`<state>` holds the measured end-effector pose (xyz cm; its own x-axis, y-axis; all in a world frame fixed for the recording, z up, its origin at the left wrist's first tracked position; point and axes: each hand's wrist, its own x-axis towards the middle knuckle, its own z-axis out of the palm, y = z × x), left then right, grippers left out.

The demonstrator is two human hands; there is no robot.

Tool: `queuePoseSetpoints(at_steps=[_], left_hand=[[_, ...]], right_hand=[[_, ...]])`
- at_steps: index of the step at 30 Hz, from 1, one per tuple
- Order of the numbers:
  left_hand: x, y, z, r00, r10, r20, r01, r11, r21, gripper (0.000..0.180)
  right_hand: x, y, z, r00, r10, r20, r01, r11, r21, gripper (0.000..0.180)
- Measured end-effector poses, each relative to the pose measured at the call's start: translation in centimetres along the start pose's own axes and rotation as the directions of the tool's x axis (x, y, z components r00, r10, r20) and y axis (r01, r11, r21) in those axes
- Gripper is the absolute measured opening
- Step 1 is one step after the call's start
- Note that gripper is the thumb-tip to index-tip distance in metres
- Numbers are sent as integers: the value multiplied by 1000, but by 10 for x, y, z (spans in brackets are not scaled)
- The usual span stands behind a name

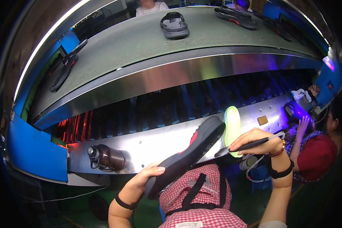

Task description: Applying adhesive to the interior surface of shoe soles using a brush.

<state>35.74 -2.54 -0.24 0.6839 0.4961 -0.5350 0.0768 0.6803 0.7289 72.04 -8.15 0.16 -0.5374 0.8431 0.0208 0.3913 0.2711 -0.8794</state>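
My left hand (146,178) grips one end of a black shoe sole (188,154) with a red patch on its side, held tilted over the metal ledge and my lap. Between the fingers of my right hand (256,141) is a black-handled brush (250,145) with a pale tube running from its back end. The dark bristles are close to the edge of the black sole; whether they touch it I cannot tell. Just beyond, a yellow-green sole (232,127) lies on the ledge, partly hidden by my right hand.
A dark flask (106,157) stands on the metal ledge (140,146) at left; a small tan block (262,120) lies at right. Beyond runs a green conveyor belt (136,38) carrying a black sole (174,26) and others. A co-worker in red (317,155) sits close on the right.
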Motion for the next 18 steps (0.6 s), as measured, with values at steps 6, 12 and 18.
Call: queuePoseSetpoints(at_steps=[6, 12, 18], left_hand=[[39, -30, -10, 998, 63, 13, -56, 956, -289, 56], [68, -46, -5, 968, 207, 142, -108, 854, -508, 60], [72, -56, -25, 970, 204, 132, -109, 852, -512, 59]], right_hand=[[20, -4, 48, 956, -163, -245, 231, 931, 281, 32], [45, 14, 112, 948, 204, -244, -55, 861, 505, 23], [45, 40, 97, 791, 196, -579, 56, 920, 388, 19]])
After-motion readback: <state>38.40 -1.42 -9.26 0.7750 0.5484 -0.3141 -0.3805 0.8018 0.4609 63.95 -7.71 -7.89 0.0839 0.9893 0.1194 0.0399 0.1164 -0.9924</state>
